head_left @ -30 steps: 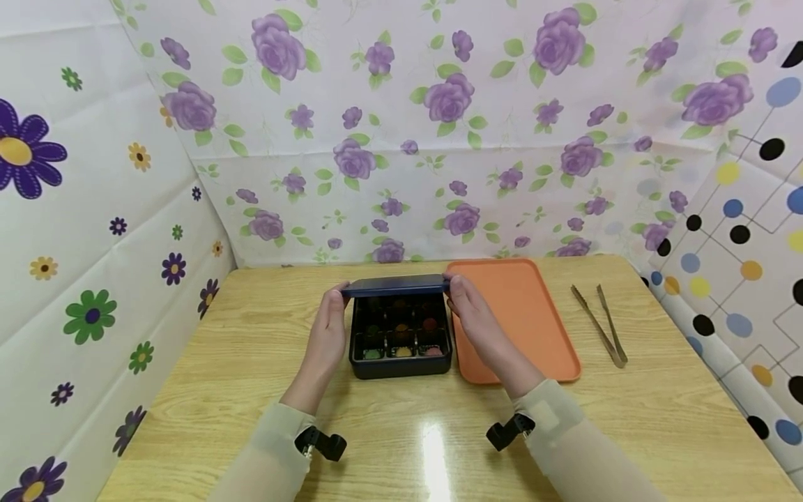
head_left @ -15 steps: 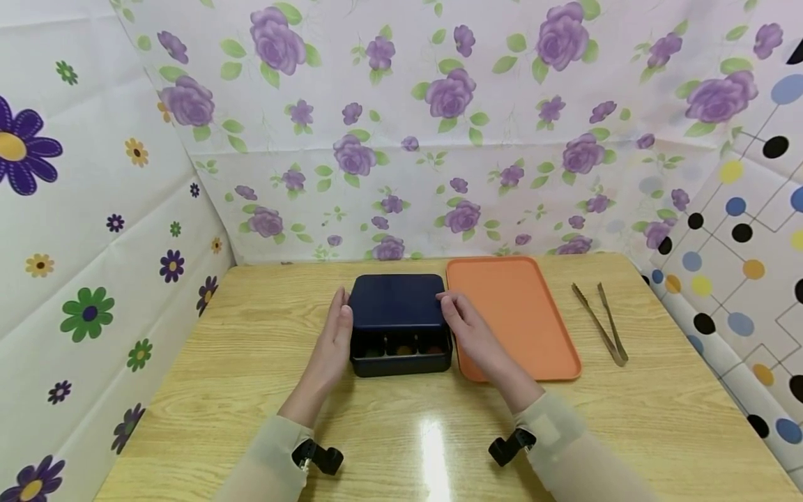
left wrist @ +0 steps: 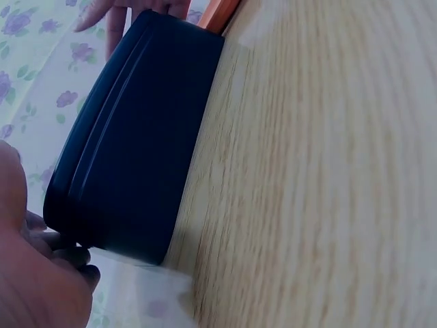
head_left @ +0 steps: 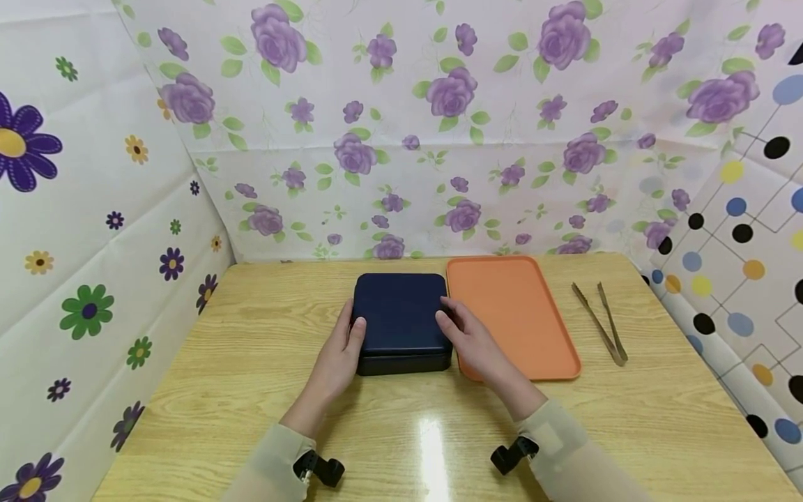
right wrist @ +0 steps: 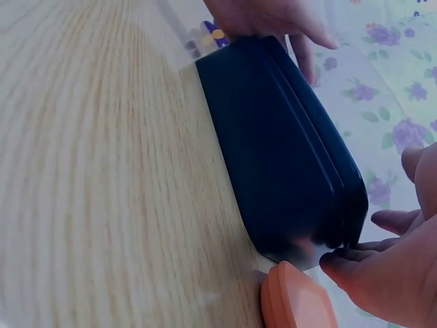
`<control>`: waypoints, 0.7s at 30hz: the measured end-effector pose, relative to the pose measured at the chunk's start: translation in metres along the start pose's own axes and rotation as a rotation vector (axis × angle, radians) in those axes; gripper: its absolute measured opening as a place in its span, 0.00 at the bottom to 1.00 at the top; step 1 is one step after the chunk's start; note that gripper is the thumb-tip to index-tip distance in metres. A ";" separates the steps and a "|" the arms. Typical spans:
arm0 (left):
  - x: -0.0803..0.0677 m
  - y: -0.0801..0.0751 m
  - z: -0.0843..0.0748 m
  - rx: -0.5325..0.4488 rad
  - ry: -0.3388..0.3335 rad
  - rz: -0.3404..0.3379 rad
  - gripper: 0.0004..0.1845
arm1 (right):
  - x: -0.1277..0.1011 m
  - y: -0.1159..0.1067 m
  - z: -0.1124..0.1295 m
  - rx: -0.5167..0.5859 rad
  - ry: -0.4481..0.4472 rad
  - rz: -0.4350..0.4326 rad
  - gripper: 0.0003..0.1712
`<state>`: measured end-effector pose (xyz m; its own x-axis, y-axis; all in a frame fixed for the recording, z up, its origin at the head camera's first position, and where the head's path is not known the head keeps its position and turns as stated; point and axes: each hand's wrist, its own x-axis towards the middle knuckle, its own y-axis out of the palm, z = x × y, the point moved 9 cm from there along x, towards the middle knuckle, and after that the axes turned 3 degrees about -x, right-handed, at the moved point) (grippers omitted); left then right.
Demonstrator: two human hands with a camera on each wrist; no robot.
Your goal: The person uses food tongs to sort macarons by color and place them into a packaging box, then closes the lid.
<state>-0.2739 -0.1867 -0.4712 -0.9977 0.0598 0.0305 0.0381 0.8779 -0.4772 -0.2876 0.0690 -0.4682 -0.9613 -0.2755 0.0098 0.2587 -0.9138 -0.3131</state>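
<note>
A dark navy box (head_left: 404, 364) stands in the middle of the table in the head view, its lid (head_left: 403, 310) lying flat over it. The lid now hides the box's contents. My left hand (head_left: 335, 355) touches the box's left side, fingers along it and thumb near the lid's edge. On the other side, my right hand (head_left: 473, 341) has its fingertips against the right edge, with the thumb over the lid. Both wrist views show fingers touching the ends of the box (left wrist: 147, 143), with the thumbs raised off it.
An orange tray (head_left: 521, 321) lies right beside the box, partly behind my right hand. Farther right rest metal tongs (head_left: 602, 324), spread apart on the wooden table (head_left: 270, 321). Patterned cloths (head_left: 401, 118) hang behind and at both sides.
The lid, first held tilted up over several small coloured items in compartments, has come down toward the front and covers the box. Both hands have moved down and nearer with it.
</note>
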 end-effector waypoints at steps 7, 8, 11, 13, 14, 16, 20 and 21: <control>-0.004 -0.002 0.000 0.048 0.011 -0.025 0.39 | -0.001 0.003 0.003 -0.046 0.015 -0.005 0.39; -0.004 -0.002 0.000 0.051 0.015 -0.030 0.39 | -0.001 0.003 0.004 -0.051 0.014 -0.005 0.39; -0.006 -0.003 -0.001 0.058 0.022 -0.036 0.39 | 0.000 0.003 0.002 -0.054 0.035 -0.013 0.38; -0.007 -0.002 -0.002 0.058 0.028 -0.036 0.38 | 0.001 0.002 0.001 -0.051 0.046 -0.024 0.37; -0.008 -0.002 -0.002 0.061 0.031 -0.035 0.38 | 0.001 0.002 0.000 -0.050 0.051 -0.031 0.37; -0.009 -0.001 -0.003 0.058 0.035 -0.029 0.38 | 0.002 0.000 -0.002 -0.048 0.060 -0.046 0.37; -0.010 0.001 -0.004 0.063 0.042 -0.012 0.36 | 0.003 0.001 -0.002 -0.049 0.064 -0.055 0.38; -0.011 0.001 -0.004 0.059 0.043 -0.008 0.36 | 0.003 0.001 -0.002 -0.052 0.063 -0.055 0.38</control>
<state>-0.2631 -0.1841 -0.4684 -0.9946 0.0745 0.0718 0.0255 0.8489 -0.5280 -0.2907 0.0673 -0.4705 -0.9785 -0.2040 -0.0312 0.2013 -0.9100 -0.3626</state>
